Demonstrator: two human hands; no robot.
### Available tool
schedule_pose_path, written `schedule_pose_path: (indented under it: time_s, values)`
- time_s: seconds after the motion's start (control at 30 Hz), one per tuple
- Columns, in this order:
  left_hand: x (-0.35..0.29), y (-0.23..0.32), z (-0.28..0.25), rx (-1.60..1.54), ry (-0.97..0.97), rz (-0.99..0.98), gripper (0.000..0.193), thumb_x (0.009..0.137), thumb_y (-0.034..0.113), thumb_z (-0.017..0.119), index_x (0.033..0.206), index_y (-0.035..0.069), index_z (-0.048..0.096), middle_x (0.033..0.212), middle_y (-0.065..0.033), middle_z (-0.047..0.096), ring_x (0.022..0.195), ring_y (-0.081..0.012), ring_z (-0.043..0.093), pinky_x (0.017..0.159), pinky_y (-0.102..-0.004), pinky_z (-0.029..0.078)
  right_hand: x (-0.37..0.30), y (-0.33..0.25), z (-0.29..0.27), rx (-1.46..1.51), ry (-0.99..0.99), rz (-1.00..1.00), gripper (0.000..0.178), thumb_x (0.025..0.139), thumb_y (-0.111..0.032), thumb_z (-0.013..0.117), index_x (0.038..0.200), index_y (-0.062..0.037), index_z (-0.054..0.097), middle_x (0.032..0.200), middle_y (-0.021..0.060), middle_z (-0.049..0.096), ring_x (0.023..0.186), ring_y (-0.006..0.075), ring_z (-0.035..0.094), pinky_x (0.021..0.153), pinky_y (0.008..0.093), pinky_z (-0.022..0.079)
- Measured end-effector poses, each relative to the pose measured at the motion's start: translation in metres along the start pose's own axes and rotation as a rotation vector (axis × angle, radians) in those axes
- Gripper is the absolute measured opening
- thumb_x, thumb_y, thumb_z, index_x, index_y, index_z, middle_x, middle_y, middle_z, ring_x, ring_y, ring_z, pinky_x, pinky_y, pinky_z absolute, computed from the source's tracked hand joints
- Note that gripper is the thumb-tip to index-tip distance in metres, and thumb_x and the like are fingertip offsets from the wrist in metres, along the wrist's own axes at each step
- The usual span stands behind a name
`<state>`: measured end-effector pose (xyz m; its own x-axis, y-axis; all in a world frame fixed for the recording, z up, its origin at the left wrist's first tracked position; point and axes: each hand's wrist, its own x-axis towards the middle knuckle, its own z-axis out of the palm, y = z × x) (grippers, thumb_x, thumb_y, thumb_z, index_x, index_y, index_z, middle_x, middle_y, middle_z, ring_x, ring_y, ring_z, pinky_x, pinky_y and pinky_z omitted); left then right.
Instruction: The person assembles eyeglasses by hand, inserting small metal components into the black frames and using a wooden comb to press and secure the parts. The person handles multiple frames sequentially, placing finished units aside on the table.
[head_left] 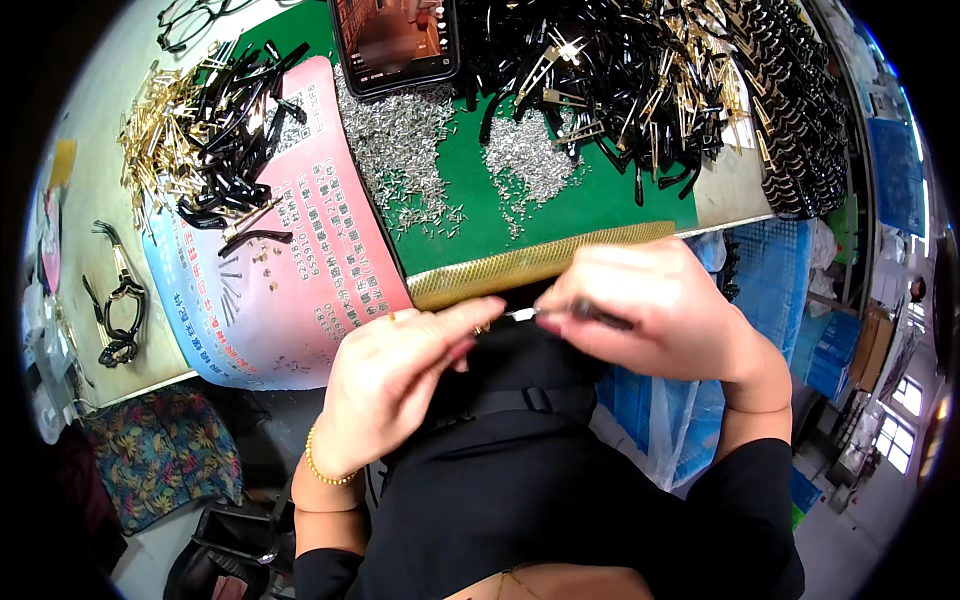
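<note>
My right hand [640, 310] is closed round a small screwdriver [603, 314], its dark handle inside the fist and its bright tip pointing left. My left hand [395, 370] pinches a small gold-coloured part [483, 328] between thumb and fingers; most of that part is hidden. The screwdriver's tip is close beside it, and I cannot tell whether they touch. Both hands are over my lap at the table's near edge. Just beyond them, tiny silver screws lie on a green mat [470, 240] in a larger pile [395, 150] and a smaller pile [535, 160].
Black and gold glasses temples form a heap [220, 130] at left and a bigger heap [640, 80] at right. A phone [395, 45] stands at the back. A printed pink-blue sheet [300, 260] and a gold mesh strip [530, 265] line the near edge. Dark glasses frames [122, 310] lie far left.
</note>
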<state>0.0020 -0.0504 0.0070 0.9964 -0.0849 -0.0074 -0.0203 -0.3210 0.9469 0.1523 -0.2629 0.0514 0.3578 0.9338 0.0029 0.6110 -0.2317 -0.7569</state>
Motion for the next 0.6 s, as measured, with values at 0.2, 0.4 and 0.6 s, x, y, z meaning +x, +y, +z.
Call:
schedule_pose_path:
  time_s: [0.2, 0.4, 0.6]
  values:
    - [-0.006, -0.002, -0.002, 0.355, -0.050, 0.128, 0.053, 0.076, -0.003, 0.065, 0.128, 0.009, 0.067, 0.077, -0.0061, 0.067, 0.066, -0.0245, 0.065, 0.063, -0.0341, 0.054, 0.000, -0.009, 0.007, 0.017, -0.073, 0.044, 0.014, 0.091, -0.016, 0.072, 0.094, -0.0060, 0.064, 0.086, 0.0094, 0.065, 0.078, 0.0297, 0.068, 0.065, 0.0370, 0.052]
    - [-0.016, -0.013, 0.003, -0.170, 0.301, -0.250, 0.025, 0.107, 0.005, 0.046, 0.131, 0.000, 0.050, 0.105, -0.0125, 0.074, 0.061, -0.0113, 0.062, 0.057, -0.0259, 0.052, -0.008, 0.006, -0.004, -0.429, -0.052, 0.331, 0.033, 0.095, -0.019, 0.063, 0.125, -0.0085, 0.052, 0.101, 0.0127, 0.056, 0.081, 0.0325, 0.066, 0.067, 0.0423, 0.054]
    - [0.025, -0.007, 0.022, -0.351, 0.262, -0.240, 0.029, 0.110, 0.011, 0.039, 0.137, -0.001, 0.041, 0.137, -0.0214, 0.061, 0.053, -0.0058, 0.052, 0.051, -0.0190, 0.048, 0.001, 0.011, 0.008, -0.520, -0.091, 0.315, 0.040, 0.093, -0.010, 0.061, 0.131, -0.0209, 0.059, 0.093, 0.0115, 0.052, 0.077, 0.0266, 0.066, 0.056, 0.0377, 0.053]
